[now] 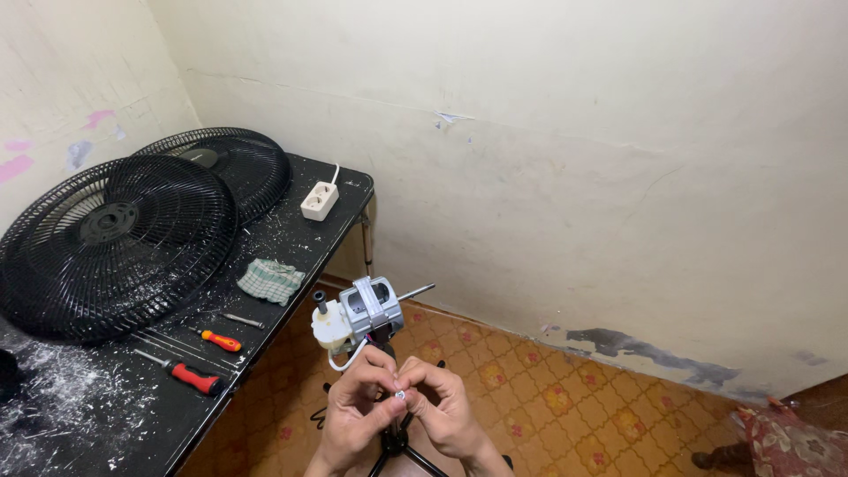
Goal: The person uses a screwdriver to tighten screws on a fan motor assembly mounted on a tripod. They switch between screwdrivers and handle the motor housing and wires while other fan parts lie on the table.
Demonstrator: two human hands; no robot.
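Both hands pinch a small metal part [400, 395] below the bare fan motor [364, 314]: left hand [353, 411], right hand [446, 411]; black grilles [115, 243] and screwdrivers [190, 375] lie set aside on the table [177, 424] at left.

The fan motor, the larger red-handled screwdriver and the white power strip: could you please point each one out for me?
fan motor [371, 305], head view, grey housing.
larger red-handled screwdriver [196, 378], head view, red handle.
white power strip [319, 201], head view, top face.

Fan grilles [115, 243]: black
Tabletop [291, 231]: black, white-flecked
Cloth [270, 281]: green-white check
Screwdrivers [196, 378]: red-orange handles
Socket strip [319, 201]: white
Motor [371, 306]: grey
Floor [565, 406]: orange, floral tiles
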